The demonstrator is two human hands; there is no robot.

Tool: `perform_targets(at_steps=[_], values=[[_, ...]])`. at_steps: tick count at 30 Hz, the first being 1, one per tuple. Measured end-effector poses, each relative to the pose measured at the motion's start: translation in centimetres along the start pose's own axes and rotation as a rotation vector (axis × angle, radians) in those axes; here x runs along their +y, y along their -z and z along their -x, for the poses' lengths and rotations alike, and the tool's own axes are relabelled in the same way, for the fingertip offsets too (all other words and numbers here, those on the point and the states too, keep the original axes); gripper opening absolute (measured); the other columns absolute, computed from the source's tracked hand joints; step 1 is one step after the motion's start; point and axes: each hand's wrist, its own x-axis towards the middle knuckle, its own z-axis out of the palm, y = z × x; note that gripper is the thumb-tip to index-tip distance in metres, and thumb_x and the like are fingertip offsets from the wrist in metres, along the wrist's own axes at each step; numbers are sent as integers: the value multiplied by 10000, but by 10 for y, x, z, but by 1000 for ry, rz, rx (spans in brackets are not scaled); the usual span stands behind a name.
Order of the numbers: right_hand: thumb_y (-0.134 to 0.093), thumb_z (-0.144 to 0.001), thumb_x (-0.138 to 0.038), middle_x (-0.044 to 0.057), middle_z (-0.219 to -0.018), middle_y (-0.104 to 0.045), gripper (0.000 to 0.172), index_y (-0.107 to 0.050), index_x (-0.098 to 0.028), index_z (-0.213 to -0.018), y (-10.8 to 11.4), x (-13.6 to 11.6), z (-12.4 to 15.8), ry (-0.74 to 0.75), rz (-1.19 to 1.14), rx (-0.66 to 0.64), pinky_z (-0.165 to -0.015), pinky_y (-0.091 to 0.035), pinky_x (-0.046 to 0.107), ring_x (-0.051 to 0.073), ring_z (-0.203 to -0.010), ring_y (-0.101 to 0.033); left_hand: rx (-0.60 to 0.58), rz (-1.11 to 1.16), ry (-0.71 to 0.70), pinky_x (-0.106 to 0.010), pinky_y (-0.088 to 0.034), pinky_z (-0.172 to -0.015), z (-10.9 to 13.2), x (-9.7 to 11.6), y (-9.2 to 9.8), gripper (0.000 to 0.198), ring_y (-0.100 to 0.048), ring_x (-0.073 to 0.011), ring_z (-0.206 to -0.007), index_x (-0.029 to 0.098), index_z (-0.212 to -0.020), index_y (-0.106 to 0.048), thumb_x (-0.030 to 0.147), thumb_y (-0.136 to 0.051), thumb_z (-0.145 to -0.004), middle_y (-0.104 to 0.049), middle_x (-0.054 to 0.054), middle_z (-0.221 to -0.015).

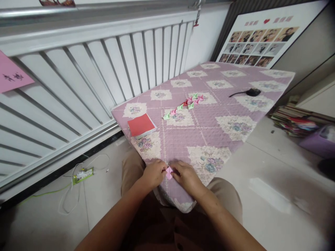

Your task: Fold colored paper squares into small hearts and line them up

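A small folded pink paper [169,173] lies at the near end of the table, between my two hands. My left hand [155,173] pinches its left edge with thumb and forefinger. From the other side, the fingers of my right hand [187,175] close on its right edge. Farther up the cloth, several small folded paper pieces [180,107] in green, pink and red form an uneven row. A stack of square paper [142,125] with a red sheet on top rests near the table's left edge.
The purple floral tablecloth [180,134] covers an ironing-board-shaped top. A black object with a cord [253,92] lies toward the far right. Along the left stands a white radiator [86,80], with a power strip [83,175] on the floor. A photo board [264,21] leans at the back.
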Motion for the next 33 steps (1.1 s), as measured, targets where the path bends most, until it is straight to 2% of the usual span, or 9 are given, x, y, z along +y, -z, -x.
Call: perform_targets(at_steps=[6,13,23,33], values=[[-614,-752,-120,20,-790,-629,126,-648,-222,-819,3,1,-9,-7,-94,-35,-706,-405,274,167,-762,-569,-33,-8,-14,-275,-397,-758,-3,1,7,127,-529,-185,-860,192,-829,-625,139,-525,-771,-602,-28,-860],[-627,-711,-109,-2,-752,-612,136,-615,-214,-797,2,4,-15,-9,-76,-59,-679,-380,258,147,-705,-544,-90,-2,-39,-250,-370,-642,-16,2,12,93,-526,-157,-704,190,-791,-645,209,-558,-764,-620,-6,-762],[-574,-724,-78,-17,-703,-560,128,-560,-203,-700,8,10,-18,85,-106,-138,-646,-344,242,131,-667,-492,-90,-30,-122,-264,-369,-704,-14,-2,13,86,-509,-164,-737,192,-737,-612,178,-534,-768,-601,-9,-767],[-557,-710,-59,-15,-718,-578,149,-585,-204,-727,9,7,-21,97,-123,-152,-649,-361,236,128,-667,-507,-70,-64,-127,-278,-391,-761,-8,-7,5,98,-524,-183,-846,203,-832,-604,182,-513,-805,-598,-21,-865]])
